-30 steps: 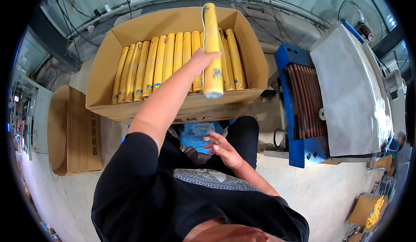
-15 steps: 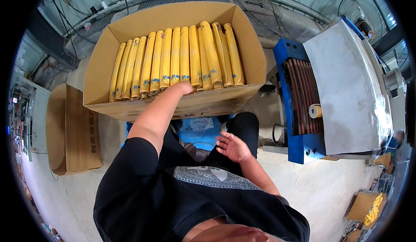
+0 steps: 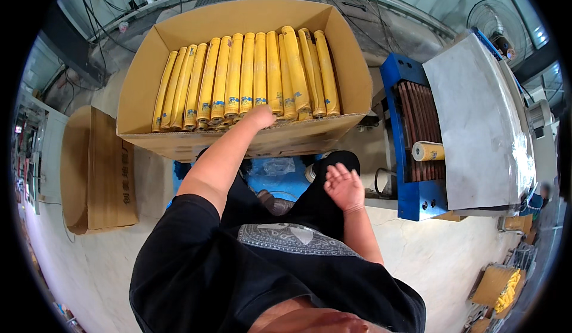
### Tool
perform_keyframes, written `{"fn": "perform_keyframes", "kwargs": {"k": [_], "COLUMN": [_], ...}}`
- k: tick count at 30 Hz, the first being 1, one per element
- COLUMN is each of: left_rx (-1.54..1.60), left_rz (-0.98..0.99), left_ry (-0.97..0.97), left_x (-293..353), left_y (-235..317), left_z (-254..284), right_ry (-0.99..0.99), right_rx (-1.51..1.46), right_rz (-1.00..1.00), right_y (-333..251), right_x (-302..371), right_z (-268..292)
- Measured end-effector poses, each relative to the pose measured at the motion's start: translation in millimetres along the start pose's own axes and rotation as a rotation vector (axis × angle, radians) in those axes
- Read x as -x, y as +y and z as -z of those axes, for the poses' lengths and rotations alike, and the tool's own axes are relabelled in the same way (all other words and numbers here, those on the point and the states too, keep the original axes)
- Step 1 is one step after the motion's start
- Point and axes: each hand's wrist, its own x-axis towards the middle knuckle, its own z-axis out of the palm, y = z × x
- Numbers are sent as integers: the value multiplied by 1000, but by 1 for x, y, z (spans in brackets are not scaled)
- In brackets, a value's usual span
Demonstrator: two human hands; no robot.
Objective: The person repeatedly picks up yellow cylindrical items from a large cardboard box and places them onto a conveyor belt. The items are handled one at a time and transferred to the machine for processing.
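In front of me stands a large cardboard box packed with a row of long yellow plastic-wrapped rolls, standing side by side with blue prints near their lower ends. My left hand reaches over the box's near edge, against the lower ends of the middle rolls; its fingers are hidden, so any grip is out of sight. Above my right thigh, my right hand is held open and bare, fingers apart. To its right, another yellow roll sticks out over the brown rollers of a machine.
A second cardboard box stands on the floor at left. The machine's blue frame and pale grey cover flank me on the right. A fan is behind it. Farther off at lower right, a box holds yellow items.
My right hand has moved right and slightly up, toward the machine. The yellow roll there protrudes farther from under the cover. My left hand stays at the box's near edge, shifted slightly right.
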Motion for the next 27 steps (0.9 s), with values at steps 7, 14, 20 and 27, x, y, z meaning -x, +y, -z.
{"fn": "perform_keyframes", "kwargs": {"k": [7,14,20,27], "left_rx": [-4,51,171,919], "left_rz": [-22,-16,-188,-524], "left_ry": [-61,-55,328,-87], "left_x": [1,4,20,118], "left_y": [-1,-4,16,135], "left_z": [5,5,10,-19], "right_ry": [523,229,397,-2], "right_rx": [-271,-211,69,570], "right_rz": [690,835,744,433], "right_y": [-101,-163,-167,35], "right_x": [6,-3,-37,-11], "right_z": [-13,0,-4,-55]}}
